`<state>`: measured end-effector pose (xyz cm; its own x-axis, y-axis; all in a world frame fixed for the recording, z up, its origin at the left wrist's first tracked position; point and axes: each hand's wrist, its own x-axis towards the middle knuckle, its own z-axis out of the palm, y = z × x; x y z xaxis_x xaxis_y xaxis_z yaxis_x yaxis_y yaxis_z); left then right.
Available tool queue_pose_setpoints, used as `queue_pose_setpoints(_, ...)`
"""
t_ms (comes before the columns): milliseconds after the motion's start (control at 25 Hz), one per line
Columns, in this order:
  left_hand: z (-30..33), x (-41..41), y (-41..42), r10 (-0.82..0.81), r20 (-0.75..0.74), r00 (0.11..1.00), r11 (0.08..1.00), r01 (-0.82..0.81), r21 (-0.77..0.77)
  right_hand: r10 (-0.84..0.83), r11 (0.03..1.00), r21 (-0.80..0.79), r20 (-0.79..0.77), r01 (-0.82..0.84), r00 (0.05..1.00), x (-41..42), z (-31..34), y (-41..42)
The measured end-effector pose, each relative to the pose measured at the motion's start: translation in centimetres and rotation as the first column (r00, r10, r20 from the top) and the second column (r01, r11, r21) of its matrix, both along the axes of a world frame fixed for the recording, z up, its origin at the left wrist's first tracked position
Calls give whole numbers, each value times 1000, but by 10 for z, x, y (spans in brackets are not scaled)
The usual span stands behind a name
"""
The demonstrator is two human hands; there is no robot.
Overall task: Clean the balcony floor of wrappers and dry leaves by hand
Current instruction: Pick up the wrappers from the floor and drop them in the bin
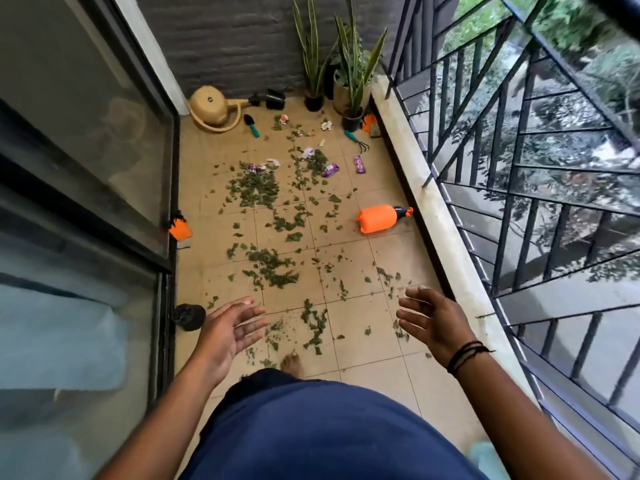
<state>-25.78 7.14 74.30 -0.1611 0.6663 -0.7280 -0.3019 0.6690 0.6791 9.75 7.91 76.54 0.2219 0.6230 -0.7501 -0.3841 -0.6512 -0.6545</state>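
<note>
Left hand [230, 329] at 7 o'clock is relaxed, palm up, holding nothing. Leaves [273, 268] litter the floor [363, 258] centre to 12, wrappers [330, 170] beyond them. Sprayer [379, 218] lies at 2. Right hand [431, 318] at 4 hangs slack and bare.

Beige tiled floor [363, 244], dark grout grid; green leaves [254, 188] scattered; purple wrappers [359, 164] far; orange spray bottle [379, 220] right, dark cap; tan watering can [213, 107] far left; grey brick-pattern wall [225, 39]; black railing [519, 150], diagonal bars; navy clothing [311, 427] near
</note>
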Motion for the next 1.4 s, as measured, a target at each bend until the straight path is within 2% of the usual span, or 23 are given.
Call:
queue_pose_setpoints(280,-25,-3,99,-92,46,995,994,95,-61,-22,1000,-13,38,22,999,-36,4,66)
queue_pose_setpoints(520,-20,59,197,-244,76,967,969,245,-9,-44,999,4,14,44,999,-28,8,146)
queue_pose_setpoints(640,-17,91,246,-277,38,960,961,277,-4,-42,999,-18,0,42,999,-5,-3,205)
queue_pose_setpoints(760,-14,97,296,-197,-41,979,980,197,-24,-4,999,-33,-25,4,1000,15,-12,274)
queue_pose_setpoints(880,3,89,343,-39,-154,987,996,26,-86,79,995,-50,-52,-82,996,35,-20,348)
queue_pose_setpoints(1000,23,78,381,79,-250,965,996,-89,-28,230,969,-73,-61,-234,971,44,-39,419)
queue_pose_setpoints(1080,37,72,395,92,-323,942,995,-100,-10,297,951,-80,-41,-300,954,42,-47,460)
queue_pose_setpoints(1240,55,55,400,46,-422,905,998,-56,-11,337,938,-40,-105,-343,935,10,-51,542)
queue_pose_setpoints(1400,48,27,410,176,-400,900,980,-198,-15,413,909,7,-156,-417,897,-49,-42,586)
